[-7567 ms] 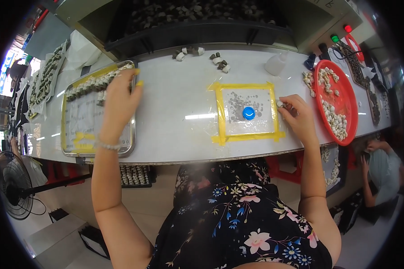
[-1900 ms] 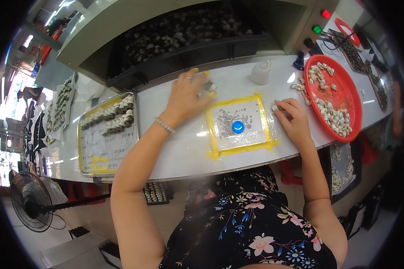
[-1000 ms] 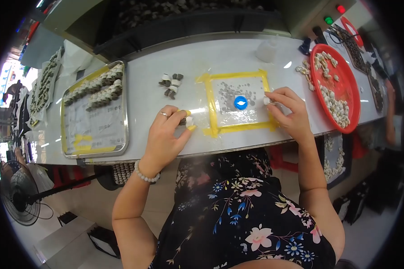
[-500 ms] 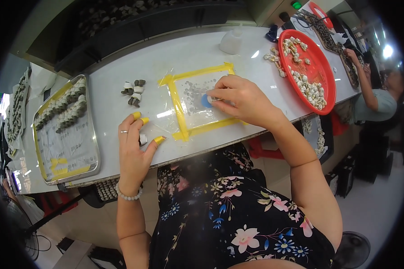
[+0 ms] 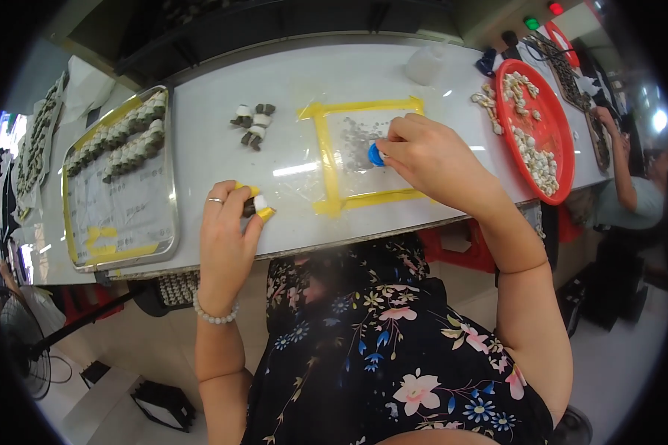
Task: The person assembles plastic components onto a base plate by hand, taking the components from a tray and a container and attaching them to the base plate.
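My left hand [image 5: 226, 233], with yellow tape around several fingertips, pinches a small dark-and-white figurine piece [image 5: 254, 205] just above the tabletop. My right hand [image 5: 430, 156] is closed over the yellow-taped square [image 5: 334, 159] of clear film. Its thumb and fingertips pinch a small white piece, mostly hidden, at the right edge of a blue round cap [image 5: 375, 154]. Small grey dots [image 5: 355, 133] cover part of the film beside the cap. Beyond my left hand lie several dark-and-white figurine pieces [image 5: 256, 132] in a loose cluster.
At left, a metal tray [image 5: 172, 178] carries rows of dark-and-white pieces. A red tub [image 5: 559, 133] of white pieces stands at right, with more loose ones beside it. A translucent bottle [image 5: 424, 65] stands at the back. Another person [image 5: 631, 193] works at far right.
The view has shifted, so the table items appear farther right. My left hand's fingers have turned, showing more of the figurine piece. My right fingertips now cover more of the white piece beside the blue cap.
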`<state>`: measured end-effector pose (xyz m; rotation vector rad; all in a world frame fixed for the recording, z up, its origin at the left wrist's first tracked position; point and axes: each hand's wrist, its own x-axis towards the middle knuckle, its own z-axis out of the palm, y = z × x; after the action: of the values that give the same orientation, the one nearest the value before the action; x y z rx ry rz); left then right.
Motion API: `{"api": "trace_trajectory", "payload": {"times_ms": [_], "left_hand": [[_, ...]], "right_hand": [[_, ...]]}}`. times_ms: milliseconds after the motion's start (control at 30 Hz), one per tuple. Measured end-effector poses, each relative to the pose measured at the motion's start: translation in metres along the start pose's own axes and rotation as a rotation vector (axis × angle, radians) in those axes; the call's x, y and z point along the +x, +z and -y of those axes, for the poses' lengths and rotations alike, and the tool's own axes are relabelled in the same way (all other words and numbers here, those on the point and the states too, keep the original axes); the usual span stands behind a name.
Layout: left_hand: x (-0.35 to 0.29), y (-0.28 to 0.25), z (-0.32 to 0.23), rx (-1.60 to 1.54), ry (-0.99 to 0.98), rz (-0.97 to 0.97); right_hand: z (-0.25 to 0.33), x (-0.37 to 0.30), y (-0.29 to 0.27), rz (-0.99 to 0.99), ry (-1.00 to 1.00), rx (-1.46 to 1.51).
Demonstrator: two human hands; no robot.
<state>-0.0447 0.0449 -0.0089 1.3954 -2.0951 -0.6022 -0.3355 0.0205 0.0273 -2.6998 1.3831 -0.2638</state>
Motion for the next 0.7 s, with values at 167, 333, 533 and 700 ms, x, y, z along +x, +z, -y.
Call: {"api": "trace_trajectory", "payload": {"times_ms": [167,333,533,700], "left_hand": [[0.004,0.0,-0.006,-0.121,-0.12,0.068],[0.005,0.025,-0.025,-1.022,-0.263,-0.095],[0.013,0.049,-0.044,-1.32,-0.395,0.063],[0.017,0.064,-0.051,-1.365,-0.369,0.125]], "right_hand": [[-0.002,-0.007,0.005,-0.105,0.056,0.153],[-0.001,-0.018,0.015,-0.261,0.197,0.462],[0.001,-0.021,0.017,-0.29,0.301,0.728],[0.006,-0.022,0.015,-0.303,0.325,0.843]]}}
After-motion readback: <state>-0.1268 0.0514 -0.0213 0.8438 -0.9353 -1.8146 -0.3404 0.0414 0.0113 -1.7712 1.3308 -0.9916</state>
